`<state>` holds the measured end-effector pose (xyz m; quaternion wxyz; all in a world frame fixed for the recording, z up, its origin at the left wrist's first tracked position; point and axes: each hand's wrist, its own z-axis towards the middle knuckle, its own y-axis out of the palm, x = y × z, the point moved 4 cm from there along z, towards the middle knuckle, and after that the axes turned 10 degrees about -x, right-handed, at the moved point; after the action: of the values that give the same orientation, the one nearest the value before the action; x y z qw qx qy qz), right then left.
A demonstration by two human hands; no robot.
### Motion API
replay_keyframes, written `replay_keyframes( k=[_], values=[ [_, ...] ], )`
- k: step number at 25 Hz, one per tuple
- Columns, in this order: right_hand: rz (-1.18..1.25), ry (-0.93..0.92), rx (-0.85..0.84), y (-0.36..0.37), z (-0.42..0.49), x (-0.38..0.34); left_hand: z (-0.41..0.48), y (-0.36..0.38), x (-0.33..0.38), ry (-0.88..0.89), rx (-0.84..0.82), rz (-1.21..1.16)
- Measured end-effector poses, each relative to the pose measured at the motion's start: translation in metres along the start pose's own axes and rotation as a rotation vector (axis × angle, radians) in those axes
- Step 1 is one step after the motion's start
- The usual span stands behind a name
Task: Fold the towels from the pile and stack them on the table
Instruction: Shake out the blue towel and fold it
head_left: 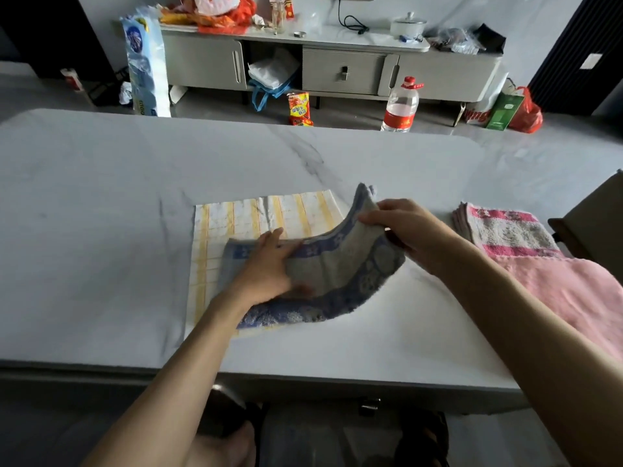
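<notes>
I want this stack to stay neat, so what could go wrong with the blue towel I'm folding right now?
The blue towel lies skewed on the yellow striped towel, so the stack may end up crooked. The right hand grips only one raised edge, so it may sag unevenly. The left hand, pressing flat, could drag the yellow towel beneath out of square.

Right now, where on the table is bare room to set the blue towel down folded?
The widest bare patch is the table left of the yellow striped towel. The far strip beyond it is also free, and a smaller gap lies between the blue towel and the pink patterned towel. The right edge is crowded: the pink towel lies there.
</notes>
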<state>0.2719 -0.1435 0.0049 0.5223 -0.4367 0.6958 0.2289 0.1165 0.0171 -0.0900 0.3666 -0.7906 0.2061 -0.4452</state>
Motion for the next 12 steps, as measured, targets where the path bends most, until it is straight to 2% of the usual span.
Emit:
replay_keyframes(
  k=[2, 3, 5, 8, 12],
  values=[
    [0.040, -0.042, -0.081, 0.034, 0.008, -0.021, -0.014, -0.025, -0.029, -0.021, 0.281, -0.447],
    [0.032, -0.045, -0.104, 0.052, 0.013, -0.024, -0.021, -0.032, -0.046, -0.070, 0.339, -0.706],
    [-0.045, -0.018, -0.126, 0.097, 0.029, -0.020, -0.033, -0.036, -0.071, -0.165, 0.309, -1.081],
    [-0.196, 0.042, -0.099, 0.158, 0.055, 0.013, -0.037, -0.033, -0.081, -0.222, 0.238, -1.172],
    [-0.177, 0.030, -0.082, 0.195, 0.069, 0.040, -0.034, -0.034, -0.082, -0.273, 0.210, -1.203]
  ],
)
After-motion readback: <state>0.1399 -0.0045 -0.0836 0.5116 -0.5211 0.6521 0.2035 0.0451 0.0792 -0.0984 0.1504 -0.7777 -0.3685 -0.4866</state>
